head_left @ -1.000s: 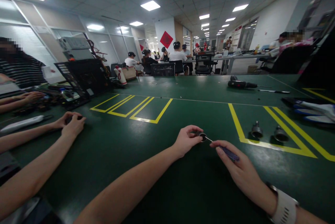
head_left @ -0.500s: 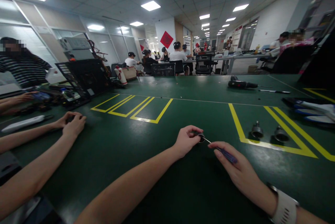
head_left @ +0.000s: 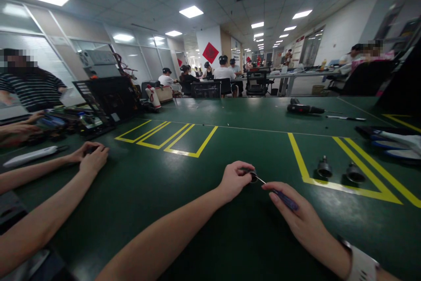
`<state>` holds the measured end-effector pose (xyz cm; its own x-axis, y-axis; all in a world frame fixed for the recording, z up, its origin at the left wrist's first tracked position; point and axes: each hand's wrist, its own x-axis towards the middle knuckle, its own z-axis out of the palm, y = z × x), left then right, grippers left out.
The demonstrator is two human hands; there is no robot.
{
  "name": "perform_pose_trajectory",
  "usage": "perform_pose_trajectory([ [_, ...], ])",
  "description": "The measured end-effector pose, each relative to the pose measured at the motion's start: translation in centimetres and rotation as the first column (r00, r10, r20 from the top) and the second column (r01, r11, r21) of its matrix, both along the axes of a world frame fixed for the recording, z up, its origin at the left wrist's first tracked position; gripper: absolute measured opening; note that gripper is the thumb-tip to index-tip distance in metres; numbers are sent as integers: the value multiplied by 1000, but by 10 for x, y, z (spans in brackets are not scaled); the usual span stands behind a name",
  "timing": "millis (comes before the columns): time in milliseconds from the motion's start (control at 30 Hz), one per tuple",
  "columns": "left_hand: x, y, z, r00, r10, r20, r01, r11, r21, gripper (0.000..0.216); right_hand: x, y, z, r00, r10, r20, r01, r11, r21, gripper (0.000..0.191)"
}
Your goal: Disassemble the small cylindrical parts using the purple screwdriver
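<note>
Just above the green table, my left hand (head_left: 234,181) is closed on a small dark, round metal part (head_left: 253,177), its open end turned to the right. Fingers cover most of that part. My right hand (head_left: 296,211) grips a screwdriver (head_left: 284,199) with a purple-blue handle, its thin shaft reaching the part's opening. Whether the tip sits inside or only touches the rim, I cannot tell. Two similar cup-shaped metal parts with short stems, one (head_left: 324,168) beside the other (head_left: 355,173), stand to the right within yellow tape.
A cordless drill (head_left: 304,108) and a pen-like tool (head_left: 345,118) lie farther back. Blue-white tools (head_left: 399,143) are at the right edge. On the left, a co-worker's hands (head_left: 90,157) hold a dark item near a white tool (head_left: 31,156). A black frame (head_left: 110,99) stands behind.
The view has tilted slightly upward, so everything sits a little lower in the picture. Both hands keep their hold, with the screwdriver still at the metal part's opening.
</note>
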<state>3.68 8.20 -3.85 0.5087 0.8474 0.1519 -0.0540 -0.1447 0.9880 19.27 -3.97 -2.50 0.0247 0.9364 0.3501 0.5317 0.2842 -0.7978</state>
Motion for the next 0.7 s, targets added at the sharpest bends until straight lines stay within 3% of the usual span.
perform_pose_trajectory([
  [700,0,2,-7,1000,15,4,-15,998,60,22,-2,-5,-1,977,-17,211,-8,993,116,24],
])
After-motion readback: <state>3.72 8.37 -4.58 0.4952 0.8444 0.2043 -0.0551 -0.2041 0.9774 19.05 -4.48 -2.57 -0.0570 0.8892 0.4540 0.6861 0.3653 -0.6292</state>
